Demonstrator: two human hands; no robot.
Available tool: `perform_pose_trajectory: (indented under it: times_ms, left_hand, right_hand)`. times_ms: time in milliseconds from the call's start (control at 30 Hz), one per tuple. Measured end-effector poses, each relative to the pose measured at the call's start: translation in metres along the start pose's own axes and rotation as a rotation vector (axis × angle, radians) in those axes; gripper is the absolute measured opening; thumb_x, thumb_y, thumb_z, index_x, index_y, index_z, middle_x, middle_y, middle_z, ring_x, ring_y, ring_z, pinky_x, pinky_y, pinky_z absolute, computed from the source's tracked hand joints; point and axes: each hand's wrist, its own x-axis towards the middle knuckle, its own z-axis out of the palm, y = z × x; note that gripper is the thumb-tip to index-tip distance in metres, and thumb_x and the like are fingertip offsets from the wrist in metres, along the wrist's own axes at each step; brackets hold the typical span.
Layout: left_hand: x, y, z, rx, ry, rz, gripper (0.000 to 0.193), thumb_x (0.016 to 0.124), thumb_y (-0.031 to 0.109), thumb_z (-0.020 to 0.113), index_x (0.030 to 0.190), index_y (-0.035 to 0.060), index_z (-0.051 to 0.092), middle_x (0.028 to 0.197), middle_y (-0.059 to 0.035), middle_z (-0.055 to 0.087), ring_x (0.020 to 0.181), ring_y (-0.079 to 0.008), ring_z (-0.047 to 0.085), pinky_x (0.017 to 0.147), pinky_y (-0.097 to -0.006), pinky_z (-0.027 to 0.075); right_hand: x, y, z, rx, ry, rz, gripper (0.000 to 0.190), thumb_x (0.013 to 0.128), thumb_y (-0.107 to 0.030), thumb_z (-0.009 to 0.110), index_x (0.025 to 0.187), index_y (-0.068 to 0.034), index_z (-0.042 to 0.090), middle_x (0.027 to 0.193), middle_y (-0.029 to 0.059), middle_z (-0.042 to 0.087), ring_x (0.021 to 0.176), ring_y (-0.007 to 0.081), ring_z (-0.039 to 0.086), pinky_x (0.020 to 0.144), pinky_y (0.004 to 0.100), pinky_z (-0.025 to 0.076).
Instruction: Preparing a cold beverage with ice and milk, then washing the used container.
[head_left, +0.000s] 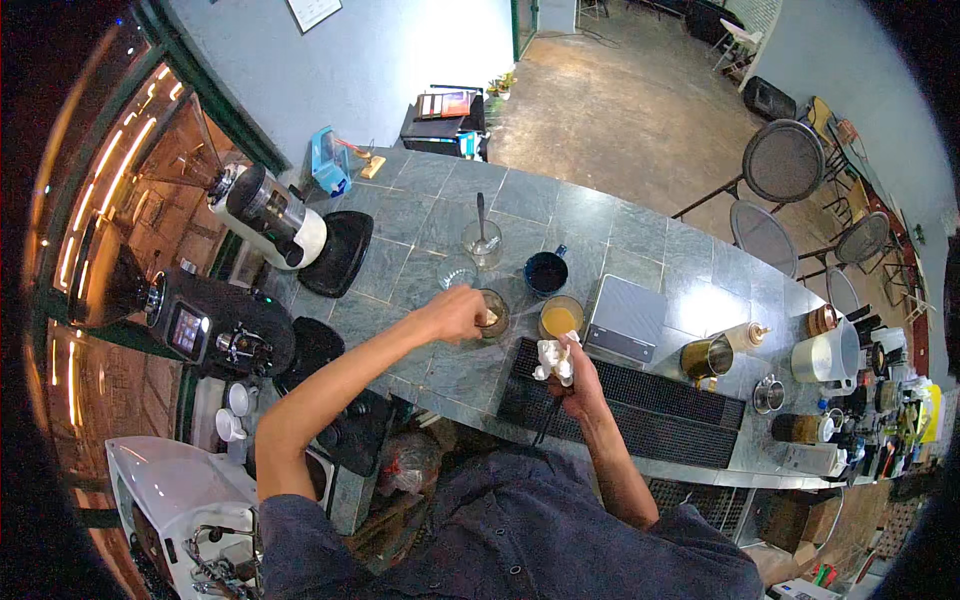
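My left hand (454, 313) reaches over a small glass (497, 326), fingertips bent down at its rim. Something pale shows inside by the fingers, and whether they grip it I cannot tell. In my right hand (582, 384) is a crumpled white tissue (553, 361), held just in front of a glass of yellow-orange liquid (559, 318). A dark blue mug (545, 273) stands behind that glass. Behind my left hand are a clear glass (456, 271) and another glass (491, 251) with a spoon (481, 208) standing in it.
A digital scale (626, 315) and a black rubber bar mat (637, 409) lie to the right. Beyond them stand a metal pitcher (706, 356) and a plastic jug (825, 354). Two coffee grinders (274, 217) and an espresso machine (180, 480) are on the left. Round stools (782, 161) line the far side.
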Motion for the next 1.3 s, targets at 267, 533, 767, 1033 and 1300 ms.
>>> perform_pose_trajectory:
  times_ms: [267,533,767,1033,1300]
  left_hand:
    - [-0.027,0.013,-0.037,-0.358,0.114,-0.055,0.014,0.081,0.008,0.075,0.089,-0.0040,0.074,0.068,-0.0121,0.071,0.053,-0.0179,0.069,0.052,-0.0321,0.055]
    - [-0.044,0.009,-0.045,-0.769,0.320,-0.041,0.014,0.083,0.009,0.077,0.085,-0.0036,0.070,0.070,-0.0082,0.070,0.058,-0.0121,0.067,0.052,-0.0268,0.055]
    - [-0.052,0.053,-0.018,-1.267,0.483,0.016,0.015,0.087,0.009,0.075,0.094,-0.0030,0.068,0.083,-0.0091,0.071,0.069,-0.0124,0.069,0.057,-0.0261,0.058]
    - [-0.050,0.114,0.040,-1.057,0.903,-0.134,0.013,0.088,0.007,0.073,0.095,-0.0030,0.070,0.083,-0.0070,0.071,0.070,-0.0113,0.067,0.054,-0.0256,0.057]
    - [-0.085,0.146,0.062,-0.943,0.862,0.001,0.018,0.084,0.010,0.077,0.101,0.0022,0.075,0.110,-0.0083,0.067,0.088,-0.0144,0.067,0.065,-0.0255,0.057]
  right_hand:
    - [0.000,0.007,0.001,-0.028,-0.005,0.018,0.034,0.095,-0.047,0.060,0.090,-0.013,0.061,0.066,-0.0029,0.057,0.047,0.0079,0.045,0.040,0.0242,0.025]
    - [-0.005,0.007,0.020,-0.084,-0.110,-0.005,0.033,0.097,-0.045,0.057,0.100,-0.012,0.063,0.075,-0.0040,0.059,0.052,0.0064,0.047,0.042,0.0223,0.025]
    - [-0.005,-0.001,0.034,0.062,-0.474,-0.103,0.055,0.096,-0.047,0.055,0.141,-0.015,0.050,0.103,-0.0021,0.064,0.073,0.0087,0.060,0.048,0.0230,0.040]
    - [-0.007,-0.008,0.051,0.053,-0.402,-0.253,0.053,0.095,-0.049,0.053,0.135,-0.014,0.052,0.110,0.0013,0.065,0.086,0.0114,0.064,0.055,0.0216,0.048]
    - [-0.022,0.014,0.001,0.216,-0.268,-0.103,0.037,0.094,-0.043,0.057,0.119,-0.015,0.057,0.098,0.0008,0.066,0.070,0.0126,0.064,0.039,0.0208,0.044]
